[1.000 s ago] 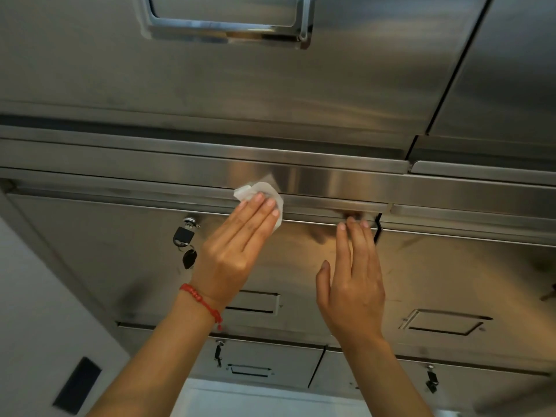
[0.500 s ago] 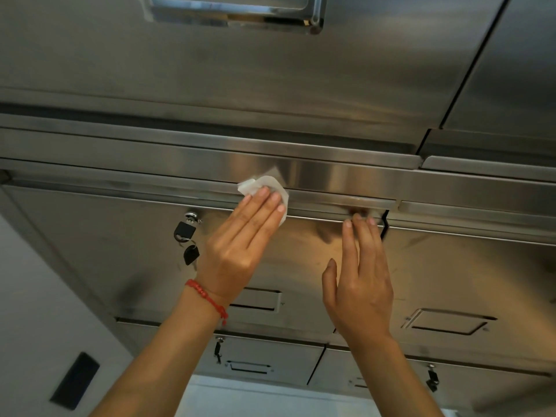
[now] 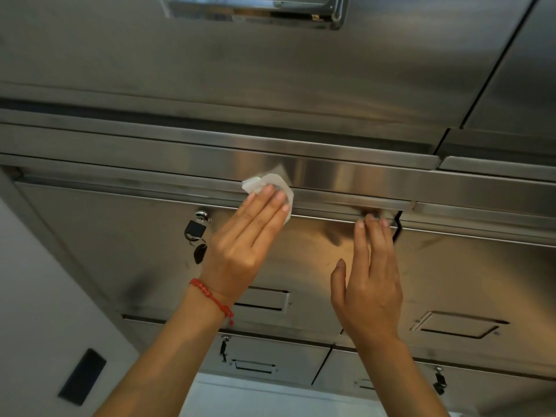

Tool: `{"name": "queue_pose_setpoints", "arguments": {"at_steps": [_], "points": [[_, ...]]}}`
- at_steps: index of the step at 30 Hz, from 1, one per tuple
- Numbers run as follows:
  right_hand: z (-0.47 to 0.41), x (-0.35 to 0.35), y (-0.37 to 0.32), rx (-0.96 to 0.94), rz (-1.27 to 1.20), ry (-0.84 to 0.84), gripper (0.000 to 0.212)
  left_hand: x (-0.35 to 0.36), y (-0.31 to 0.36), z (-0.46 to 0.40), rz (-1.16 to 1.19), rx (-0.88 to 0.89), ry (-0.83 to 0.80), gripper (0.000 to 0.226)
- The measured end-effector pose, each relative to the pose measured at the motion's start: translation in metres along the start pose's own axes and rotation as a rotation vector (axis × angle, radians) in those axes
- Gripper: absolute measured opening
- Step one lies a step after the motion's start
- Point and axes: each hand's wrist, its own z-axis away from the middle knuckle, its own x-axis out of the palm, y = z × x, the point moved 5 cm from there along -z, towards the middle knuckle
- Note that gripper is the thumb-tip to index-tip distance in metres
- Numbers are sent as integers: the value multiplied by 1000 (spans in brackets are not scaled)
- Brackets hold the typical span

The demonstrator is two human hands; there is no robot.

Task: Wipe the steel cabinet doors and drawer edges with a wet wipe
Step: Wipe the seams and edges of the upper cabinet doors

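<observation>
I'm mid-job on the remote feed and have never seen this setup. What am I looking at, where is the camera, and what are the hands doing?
There is no machine here: a person works with two bare hands, and the one camera sits on their head, looking forward and down. In front stands a brushed stainless-steel cabinet with drawers. The left hand, with a red beaded bracelet at the wrist, presses a crumpled white wet wipe with straight fingers against the steel drawer edge. The right hand holds nothing; its straight fingertips touch the same edge further right. A small black padlock hangs from a lock on the drawer front below the wipe.
</observation>
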Motion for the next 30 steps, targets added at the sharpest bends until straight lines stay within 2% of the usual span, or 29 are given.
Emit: {"name": "queue_pose_setpoints", "arguments": {"at_steps": [7, 30], "points": [[1, 2, 0, 4, 12, -4, 53, -5, -14, 10, -35, -72, 15, 29], [2, -2, -2, -12, 61, -2, 52, -14, -19, 9, -20, -32, -6, 26]]}}
